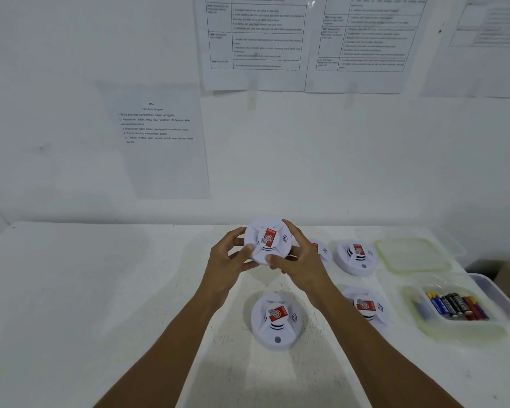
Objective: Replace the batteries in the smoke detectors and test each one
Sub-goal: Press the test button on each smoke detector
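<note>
Closest in, a near detector [276,319] lies face up on the white table [100,304]. A second detector [367,307] sits to its right, half behind the forearm, and a clear tub [411,304] of batteries [457,306] is further right. Left hand [230,260] and right hand [304,260] both grip the held detector [268,241] by its rim. Beyond are two far detectors [355,256] and a lid [412,254].

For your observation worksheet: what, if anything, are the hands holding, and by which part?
One white smoke detector, held above the table: the left hand grips its left edge, the right hand its right edge.
</note>
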